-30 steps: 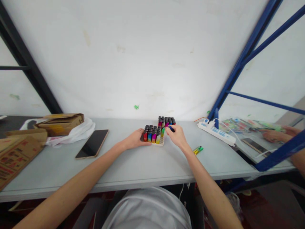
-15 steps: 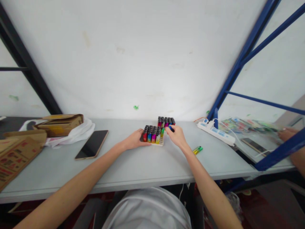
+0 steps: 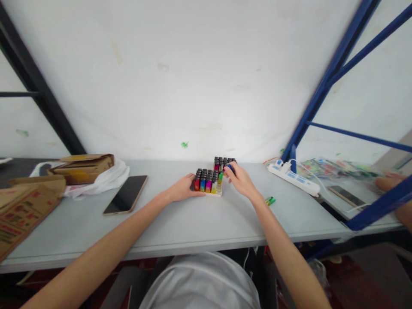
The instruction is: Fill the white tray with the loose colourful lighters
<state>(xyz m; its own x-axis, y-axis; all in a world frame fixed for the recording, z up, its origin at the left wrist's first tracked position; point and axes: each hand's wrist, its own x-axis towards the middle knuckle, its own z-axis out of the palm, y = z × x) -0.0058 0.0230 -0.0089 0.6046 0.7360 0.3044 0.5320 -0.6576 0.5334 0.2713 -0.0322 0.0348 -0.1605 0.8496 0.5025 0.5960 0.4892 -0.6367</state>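
My left hand (image 3: 183,189) grips the left side of a white lighter tray (image 3: 218,194) on the table. Upright lighters (image 3: 206,182) with black tops fill most of it, in red, blue, purple and yellow; the slots along its right edge are partly bare, with a green lighter (image 3: 220,177) standing there. Just right of the tray, my right hand (image 3: 240,180) is closed on a blue lighter (image 3: 230,169), held tilted above the table. Behind it stands a second block of lighters (image 3: 220,162), partly hidden by that hand. Loose green lighters (image 3: 270,201) lie near my right forearm.
A phone (image 3: 126,195) lies to the left, beside cardboard boxes (image 3: 84,168) and a white plastic bag (image 3: 109,179). A power strip (image 3: 293,178) sits at right by the blue metal frame (image 3: 309,113). Beyond the frame are another person's hand (image 3: 388,182) and a phone (image 3: 346,195).
My right hand, with the blue lighter, has shifted slightly up and away from me, covering more of the rear block. My left hand stays on the tray.
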